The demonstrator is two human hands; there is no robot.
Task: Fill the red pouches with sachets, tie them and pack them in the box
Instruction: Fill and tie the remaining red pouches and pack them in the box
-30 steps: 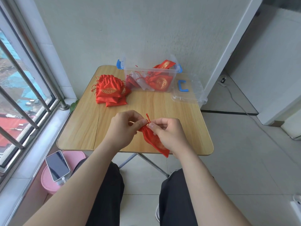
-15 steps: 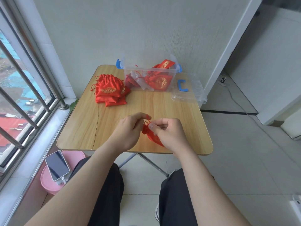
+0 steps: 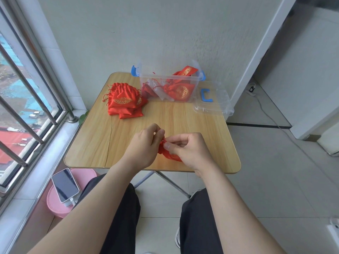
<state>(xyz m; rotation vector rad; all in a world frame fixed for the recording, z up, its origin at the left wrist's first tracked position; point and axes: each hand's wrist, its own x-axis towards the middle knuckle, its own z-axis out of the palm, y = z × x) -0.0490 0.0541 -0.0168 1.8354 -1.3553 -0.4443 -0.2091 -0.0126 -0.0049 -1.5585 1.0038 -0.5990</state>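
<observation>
A red pouch [image 3: 169, 156] lies near the front edge of the wooden table [image 3: 128, 136], mostly hidden between my hands. My left hand [image 3: 145, 145] pinches its drawstring at the neck with thumb and fingertips. My right hand [image 3: 190, 149] pinches the cord on the other side, fingers curled over the pouch body. A stack of flat red pouches with gold print [image 3: 124, 101] sits at the back left. The clear plastic box [image 3: 146, 80] at the back centre holds tied red pouches [image 3: 180, 90] and clear sachets.
The box's clear lid [image 3: 212, 103] with a blue clip lies at the table's back right corner. A phone [image 3: 65, 185] rests on a pink stool at lower left. Window bars run along the left; a wall stands behind the table.
The pouch has come down from hanging over the table edge onto the tabletop. Both hands have drawn closer together at its neck, working the drawstring.
</observation>
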